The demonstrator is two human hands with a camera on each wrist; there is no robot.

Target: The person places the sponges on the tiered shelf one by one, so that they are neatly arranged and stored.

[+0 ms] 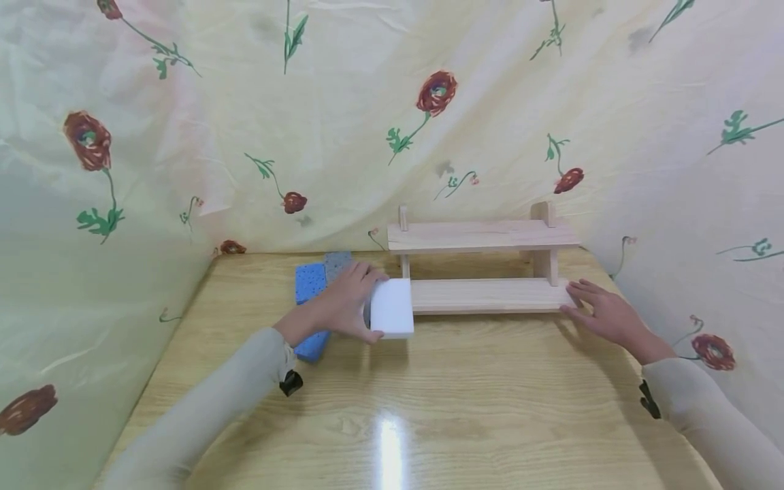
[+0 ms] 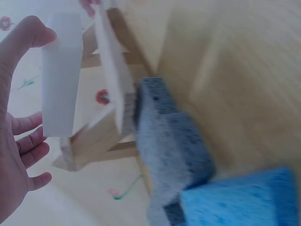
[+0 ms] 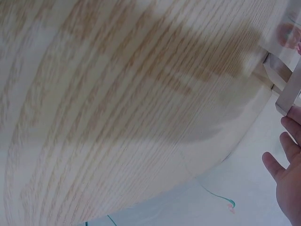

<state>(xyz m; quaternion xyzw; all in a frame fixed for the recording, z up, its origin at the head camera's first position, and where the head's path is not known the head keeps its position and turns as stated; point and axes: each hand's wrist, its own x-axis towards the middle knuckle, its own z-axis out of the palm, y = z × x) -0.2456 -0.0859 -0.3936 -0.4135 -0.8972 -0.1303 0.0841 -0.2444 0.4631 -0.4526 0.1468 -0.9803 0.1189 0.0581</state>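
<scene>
My left hand (image 1: 349,299) grips a white rectangular block (image 1: 392,308) at the left end of a small two-tier wooden shelf (image 1: 484,294). In the left wrist view, the thumb lies on one end of the white block (image 2: 61,80) and the fingertips are at the other end. At the shelf's right end, my right hand (image 1: 603,314) touches the lower board with fingers extended. The right wrist view shows those fingertips against the end of the shelf (image 3: 288,94).
Speckled blue sponge blocks (image 1: 310,278) and a grey one (image 1: 337,263) sit left of the shelf, partly behind my left arm. A flowered cloth (image 1: 343,122) hangs along the back and sides of the wooden table (image 1: 490,395).
</scene>
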